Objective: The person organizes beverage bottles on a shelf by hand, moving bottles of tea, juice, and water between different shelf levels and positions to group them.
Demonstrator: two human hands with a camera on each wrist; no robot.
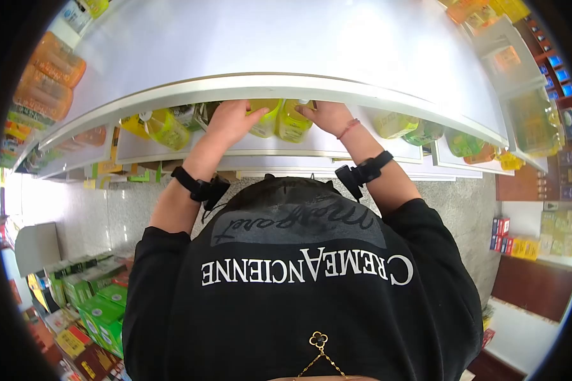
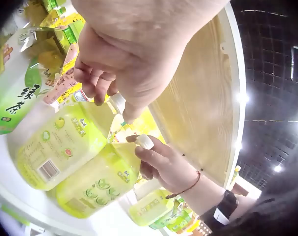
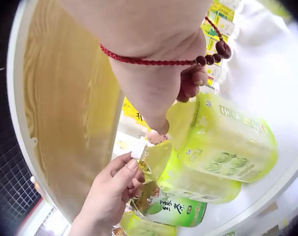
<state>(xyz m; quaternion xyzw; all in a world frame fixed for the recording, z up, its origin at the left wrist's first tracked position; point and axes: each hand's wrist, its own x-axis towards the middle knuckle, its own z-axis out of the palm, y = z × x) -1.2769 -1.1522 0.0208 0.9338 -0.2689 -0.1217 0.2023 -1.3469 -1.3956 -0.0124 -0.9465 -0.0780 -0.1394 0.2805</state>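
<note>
Two large yellow-green drink bottles with white caps stand side by side on a shelf. My left hand [image 1: 232, 120] is at the top of the left bottle [image 2: 63, 147], pinching it by its white cap [image 3: 139, 150]. At the neck of the right bottle [image 3: 230, 140], which has fruit pictures on its label, my right hand [image 2: 161, 164] grips just under another white cap [image 2: 144, 141]. In the right wrist view the right hand itself hides that cap. The bottles' bodies touch or nearly so, and the shelf above overlaps their tops in the head view.
A white shelf edge [image 1: 286, 84] runs close above both hands. Left of the bottles stands a green tea bottle [image 2: 21, 93]; other yellow-green bottles [image 1: 394, 124] line the shelf on the right. Stacked green boxes [image 1: 105, 314] sit behind me to the left.
</note>
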